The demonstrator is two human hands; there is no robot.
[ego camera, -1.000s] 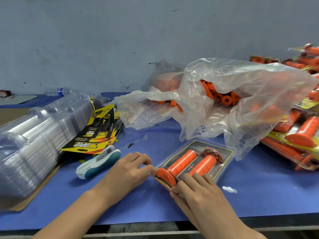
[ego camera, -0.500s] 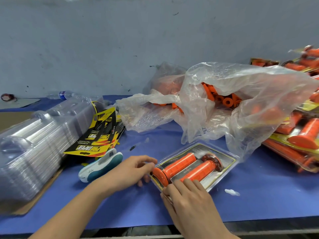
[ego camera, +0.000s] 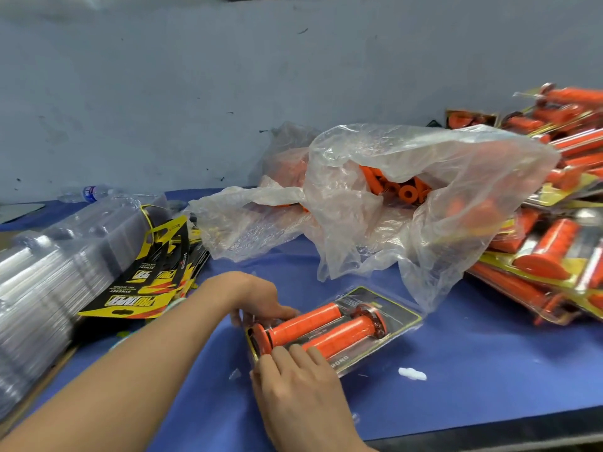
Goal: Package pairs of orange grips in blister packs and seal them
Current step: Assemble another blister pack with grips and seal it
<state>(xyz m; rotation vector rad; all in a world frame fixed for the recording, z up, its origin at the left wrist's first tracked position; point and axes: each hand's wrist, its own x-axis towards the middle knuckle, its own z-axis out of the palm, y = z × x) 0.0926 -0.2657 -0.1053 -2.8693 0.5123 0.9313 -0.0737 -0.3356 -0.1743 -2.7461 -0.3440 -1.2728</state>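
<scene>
- One blister pack (ego camera: pixel 396 316) lies on the blue table (ego camera: pixel 489 360), near the front edge and just in front of the bags.
- It holds two orange grips side by side. The far grip (ego camera: pixel 305 322) and the near grip (ego camera: pixel 342 334) both have their flanged ends pointing left.
- The left hand (ego camera: pixel 257 301) reaches in from the left, and its fingers curl over the pack's far left end to grip it.
- The right hand (ego camera: pixel 293 383) lies on the near left corner, with three fairly straight fingers (ego camera: pixel 297 352) pressing down on the plastic beside the near grip.
- Two clear plastic bags sit behind the pack. The large bag (ego camera: pixel 456 197) gapes open on a heap of loose orange grips too jumbled to count, and the smaller bag (ego camera: pixel 287 161) lies behind it to the left.
- A pile of filled packs (ego camera: pixel 551 252) is heaped at the right, too overlapped to count.
- One long stack of empty clear blisters (ego camera: pixel 49 272) lies at the left, with a fan of yellow-and-black cards (ego camera: pixel 143 288) leaning against it.
- One water bottle (ego camera: pixel 88 192) lies far left.
- One white scrap (ego camera: pixel 411 373) sits near the pack's right.
</scene>
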